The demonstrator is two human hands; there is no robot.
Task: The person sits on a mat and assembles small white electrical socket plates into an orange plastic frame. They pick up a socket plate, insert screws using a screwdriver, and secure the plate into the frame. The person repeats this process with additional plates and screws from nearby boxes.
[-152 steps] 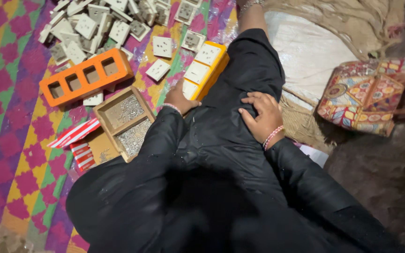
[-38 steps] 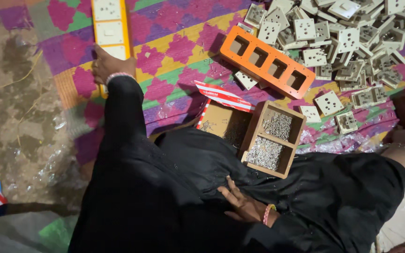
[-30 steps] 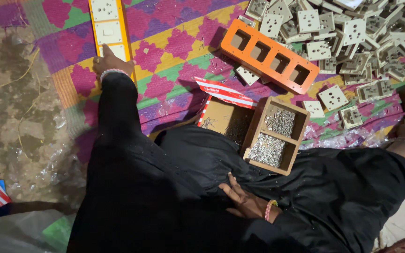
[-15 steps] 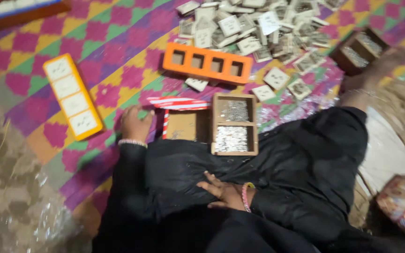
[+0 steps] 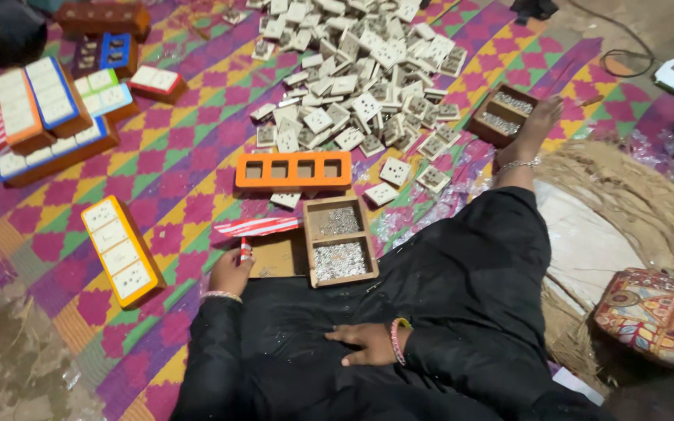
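Dim warm light, soft shadows, slight motion blur, dark corners

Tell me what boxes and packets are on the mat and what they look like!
Wooden box: beside the knee, two compartments of small silvery bits.
Red-and-white striped carton: by the left hand, flap open.
Second wooden box: near the foot.
Patterned bag: far right, multicoloured.

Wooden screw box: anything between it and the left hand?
Nothing visible. The left hand rests on the mat beside a red-striped screwdriver, with only flat brown cardboard between it and the wooden screw box.
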